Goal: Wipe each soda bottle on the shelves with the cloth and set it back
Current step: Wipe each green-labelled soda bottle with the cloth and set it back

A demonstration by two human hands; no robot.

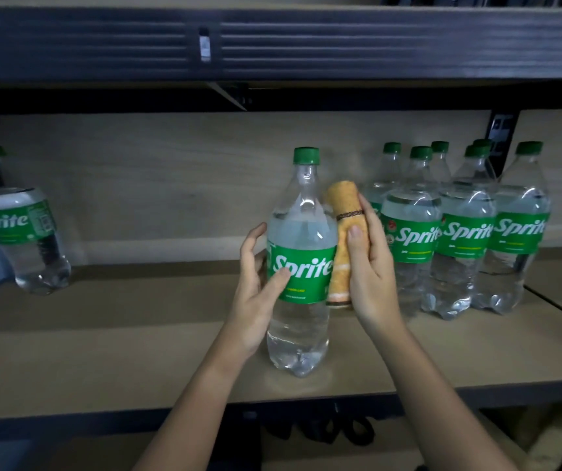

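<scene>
While L hand (255,283) curls round soda bottle (301,266) to steady it upright, R hand (369,263) clasping cloth (342,246) vs its side, likely mid-wipe

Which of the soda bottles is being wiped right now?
The front bottle in the middle: the left hand holds its label and the right hand presses the orange cloth against its side. The others stand untouched.
</scene>
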